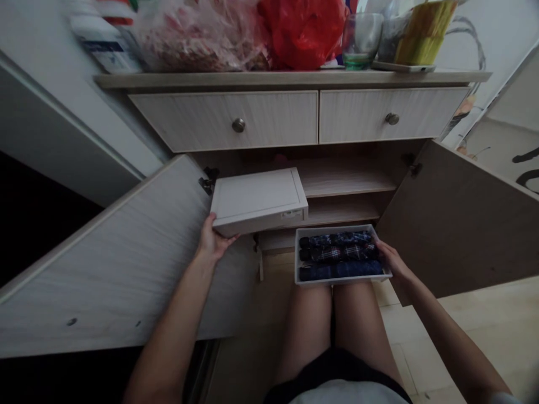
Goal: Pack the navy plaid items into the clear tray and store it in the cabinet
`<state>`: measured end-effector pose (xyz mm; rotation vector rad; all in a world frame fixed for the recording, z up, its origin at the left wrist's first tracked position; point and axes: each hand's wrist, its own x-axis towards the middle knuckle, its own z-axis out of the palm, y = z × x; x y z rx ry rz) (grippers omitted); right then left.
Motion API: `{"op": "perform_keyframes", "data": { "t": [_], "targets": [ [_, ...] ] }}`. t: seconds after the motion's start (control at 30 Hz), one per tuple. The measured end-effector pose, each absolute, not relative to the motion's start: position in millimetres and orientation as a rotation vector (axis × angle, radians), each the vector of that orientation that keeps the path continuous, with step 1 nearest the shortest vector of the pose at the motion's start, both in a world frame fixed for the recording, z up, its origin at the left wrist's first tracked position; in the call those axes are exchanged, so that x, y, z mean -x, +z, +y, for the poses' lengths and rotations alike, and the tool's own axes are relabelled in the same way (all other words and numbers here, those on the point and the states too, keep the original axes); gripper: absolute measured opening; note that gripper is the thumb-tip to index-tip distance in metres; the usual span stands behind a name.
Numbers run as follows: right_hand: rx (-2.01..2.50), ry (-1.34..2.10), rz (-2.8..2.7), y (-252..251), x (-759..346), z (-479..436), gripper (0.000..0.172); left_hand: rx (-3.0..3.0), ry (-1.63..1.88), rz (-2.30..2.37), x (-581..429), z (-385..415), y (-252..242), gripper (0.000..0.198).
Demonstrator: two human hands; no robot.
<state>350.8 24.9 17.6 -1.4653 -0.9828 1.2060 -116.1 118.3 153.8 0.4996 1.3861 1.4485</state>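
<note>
My left hand (213,240) grips the near left corner of a white storage box (259,193), thumb on top and fingers underneath. The box is raised in front of the cabinet opening, slightly tilted, with a small label-like plate on its front. At its right end, my right hand (394,261) holds a shallow white tray (343,281) just above my knees. Three folded umbrellas lie side by side in it: a dark plaid one (337,239), a plaid one with red lines (342,252) and a navy one (343,270). The fingers under both containers are partly hidden.
The cabinet's left door (126,252) and right door (467,224) stand open around shelves (347,178). Above are two closed drawers (223,115). On the cabinet top sit plastic bags (307,33), a glass (361,39), a yellow pot (421,39) and a white bottle (101,42).
</note>
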Motion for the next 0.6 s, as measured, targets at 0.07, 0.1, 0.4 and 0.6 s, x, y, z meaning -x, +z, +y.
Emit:
{"op": "perform_keyframes", "data": {
  "t": [0.07, 0.1, 0.4, 0.6],
  "targets": [
    [1.477, 1.165, -0.888, 22.5, -369.5, 18.1, 0.059, -0.471, 1.449, 1.381, 124.0, 94.1, 151.0, 0.03],
    [1.483, 1.144, -0.849, 25.7, -379.9, 14.9, 0.057, -0.458, 1.444, 1.377, 127.2, 83.6, 149.4, 0.03],
    [1.519, 0.985, -0.658, 56.0, -434.3, 11.2, 0.05, -0.399, 1.383, 1.406, 129.1, 34.3, 129.1, 0.036],
    [1.485, 0.902, -0.674, 63.0, -420.3, 27.3, 0.046, -0.427, 1.35, 1.373, 111.6, 29.6, 116.1, 0.034]
  ]
}}
